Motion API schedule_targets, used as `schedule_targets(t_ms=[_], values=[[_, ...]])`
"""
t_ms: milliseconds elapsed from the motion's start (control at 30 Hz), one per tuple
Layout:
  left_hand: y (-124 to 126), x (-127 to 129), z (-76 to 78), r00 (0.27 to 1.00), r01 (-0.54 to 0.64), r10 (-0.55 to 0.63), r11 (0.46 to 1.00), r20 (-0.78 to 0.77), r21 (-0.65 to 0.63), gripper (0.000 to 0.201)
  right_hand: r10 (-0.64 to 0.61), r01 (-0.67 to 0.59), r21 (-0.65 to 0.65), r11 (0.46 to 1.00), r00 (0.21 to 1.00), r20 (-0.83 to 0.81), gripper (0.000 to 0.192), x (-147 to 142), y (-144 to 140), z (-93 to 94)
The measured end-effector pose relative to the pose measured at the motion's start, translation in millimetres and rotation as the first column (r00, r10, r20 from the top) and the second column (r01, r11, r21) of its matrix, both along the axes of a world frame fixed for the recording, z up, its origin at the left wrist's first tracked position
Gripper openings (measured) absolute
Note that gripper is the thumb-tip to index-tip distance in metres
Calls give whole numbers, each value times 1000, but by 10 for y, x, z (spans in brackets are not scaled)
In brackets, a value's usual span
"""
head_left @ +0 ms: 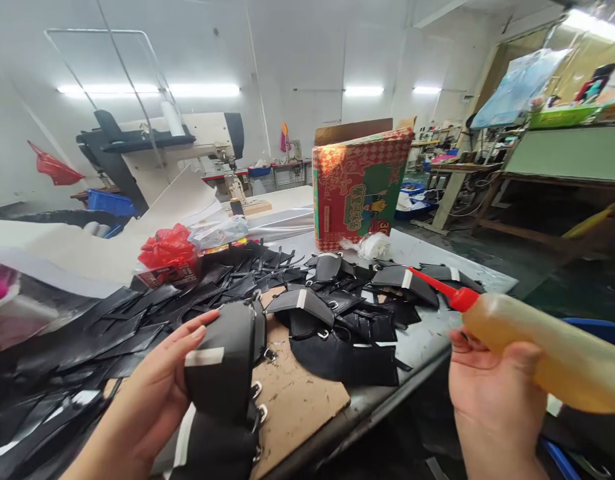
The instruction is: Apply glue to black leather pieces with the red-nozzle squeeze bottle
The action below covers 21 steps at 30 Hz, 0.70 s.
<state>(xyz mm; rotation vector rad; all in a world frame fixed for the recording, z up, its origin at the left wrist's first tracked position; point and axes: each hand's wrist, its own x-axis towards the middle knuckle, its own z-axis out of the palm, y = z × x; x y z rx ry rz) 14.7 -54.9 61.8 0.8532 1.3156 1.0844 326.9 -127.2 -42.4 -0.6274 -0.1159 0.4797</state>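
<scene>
My left hand (160,383) grips a curved black leather piece (222,373) with white tape strips and metal rings, held over a brown cardboard sheet (292,400). My right hand (492,393) holds a yellowish squeeze bottle (562,360) with a red nozzle (437,287) that points left toward the pile of black leather pieces (337,313) on the table. The nozzle tip hangs just above those pieces and is apart from the piece in my left hand.
Grey table edge (387,393) runs diagonally in front. A red and green cardboard box (360,187) stands at the back. Red plastic bag (167,250), more black strips (87,333) at left, a sewing machine (187,143) behind. Blue bin (595,330) at right.
</scene>
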Motion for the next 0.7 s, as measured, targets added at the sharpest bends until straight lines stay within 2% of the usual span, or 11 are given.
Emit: schedule_targets(t_ms=[67,167,233,333,433,533,600,700], values=[[171,253,72,997,68,-69,997,16,35,47,-67,68,1,998,987,-145,45,200,27,7],[451,763,135,984,177,-180,979,15,98,46,1,-20,-41,999,907,-421,49,451,-15,-36],[645,1134,136,974,218,-225,966,33,141,39,-8,-19,-51,999,871,-491,51,560,-57,-94],[929,1666,79,970,204,-222,964,99,168,28,-35,20,-34,999,871,-490,48,672,-117,-179],[1196,2139,-47,978,141,-164,975,129,170,29,-62,67,-6,998,872,-485,49,781,-178,-232],[1450,2527,-238,990,58,-75,988,121,142,27,-99,105,-17,994,853,-512,51,888,-236,-273],[1603,2714,-388,995,1,-12,994,100,111,23,-106,110,-22,994,851,-515,52,945,-270,-307],[1778,2853,-603,997,-64,60,996,51,68,30,-105,110,-19,994,863,-494,53,1003,-318,-365]])
